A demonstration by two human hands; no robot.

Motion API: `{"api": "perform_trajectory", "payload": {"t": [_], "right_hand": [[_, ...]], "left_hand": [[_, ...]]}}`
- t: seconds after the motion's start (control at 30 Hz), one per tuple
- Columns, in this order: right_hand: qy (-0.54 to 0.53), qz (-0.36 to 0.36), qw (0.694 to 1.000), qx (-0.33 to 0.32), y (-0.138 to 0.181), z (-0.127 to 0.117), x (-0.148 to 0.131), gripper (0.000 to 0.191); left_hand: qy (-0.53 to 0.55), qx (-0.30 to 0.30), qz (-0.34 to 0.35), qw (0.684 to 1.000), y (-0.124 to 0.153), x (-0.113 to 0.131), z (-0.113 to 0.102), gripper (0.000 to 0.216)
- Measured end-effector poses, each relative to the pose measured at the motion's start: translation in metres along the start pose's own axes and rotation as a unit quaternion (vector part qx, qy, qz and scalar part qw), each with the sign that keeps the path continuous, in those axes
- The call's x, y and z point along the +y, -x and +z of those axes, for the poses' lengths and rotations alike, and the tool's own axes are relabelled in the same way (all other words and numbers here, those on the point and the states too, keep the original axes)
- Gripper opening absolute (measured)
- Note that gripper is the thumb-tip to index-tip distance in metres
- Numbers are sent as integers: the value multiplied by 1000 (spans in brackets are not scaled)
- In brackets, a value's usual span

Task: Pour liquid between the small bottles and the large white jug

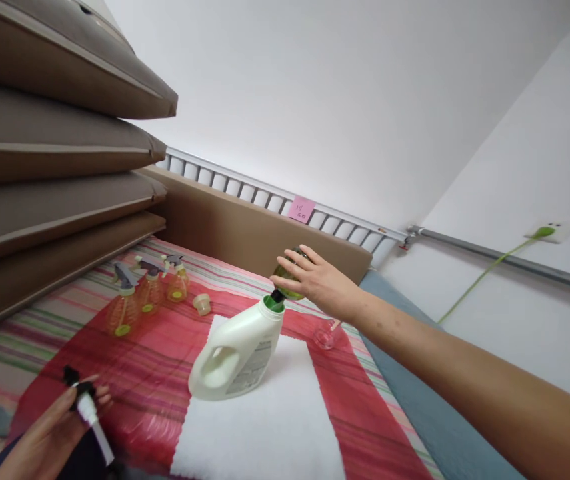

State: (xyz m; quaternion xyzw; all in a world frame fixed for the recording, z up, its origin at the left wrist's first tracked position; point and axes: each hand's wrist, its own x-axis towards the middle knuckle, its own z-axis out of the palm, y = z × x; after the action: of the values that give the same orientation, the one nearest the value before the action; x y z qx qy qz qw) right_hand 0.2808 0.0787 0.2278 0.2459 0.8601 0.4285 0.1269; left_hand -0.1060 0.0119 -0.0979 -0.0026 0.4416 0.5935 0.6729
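My right hand [325,283] is wrapped around a translucent green bottle [291,270], which it holds tipped over. The bottle's black neck meets the open mouth of a large pale green jug [232,353] with a handle and a printed label; how far the neck goes in I cannot tell. The jug rests on a white cloth [269,443] with scalloped edges. Low on the left, my left hand [47,430] grips a black and white pump head [86,407], its white tube pointing down. A small pale cap [202,305] lies behind the jug.
Several clear spray bottles [177,287] with grey triggers stand at left on a red sheet [149,373] over a striped cloth [29,353]. A small clear container [327,335] sits right. Stacked cushions [55,133] rise at left; a radiator [247,193] with a pink note [301,209] lines the wall.
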Motion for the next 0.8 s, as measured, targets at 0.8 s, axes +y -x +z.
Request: {"api": "perform_trajectory", "payload": {"t": [0.8], "right_hand": [[14, 7, 999, -29, -5, -8, 7, 50]], "left_hand": [[48, -7, 2, 999, 10, 0, 6, 21]]}}
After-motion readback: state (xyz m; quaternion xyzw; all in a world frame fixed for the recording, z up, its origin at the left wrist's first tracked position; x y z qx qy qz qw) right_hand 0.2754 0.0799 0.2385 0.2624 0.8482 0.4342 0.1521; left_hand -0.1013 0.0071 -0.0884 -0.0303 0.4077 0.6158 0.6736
